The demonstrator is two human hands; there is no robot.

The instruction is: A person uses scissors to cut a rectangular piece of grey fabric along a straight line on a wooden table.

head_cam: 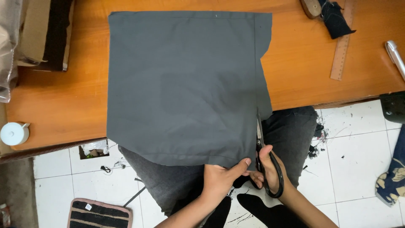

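A large dark grey piece of fabric [181,84] lies on the orange wooden table [63,101] and hangs over its near edge. My left hand [221,177] pinches the fabric's lower edge near its right corner. My right hand [270,173] grips black scissors [263,152], fingers through the handles. The blades point away from me, up along a stitched line near the fabric's right side, with a narrow strip to the right of them.
A wooden ruler [341,46] and a black fabric scrap [335,19] lie at the table's back right. A white spool [14,133] sits at the left edge. Below are white floor tiles [358,131], a striped mat [99,213] and black scraps.
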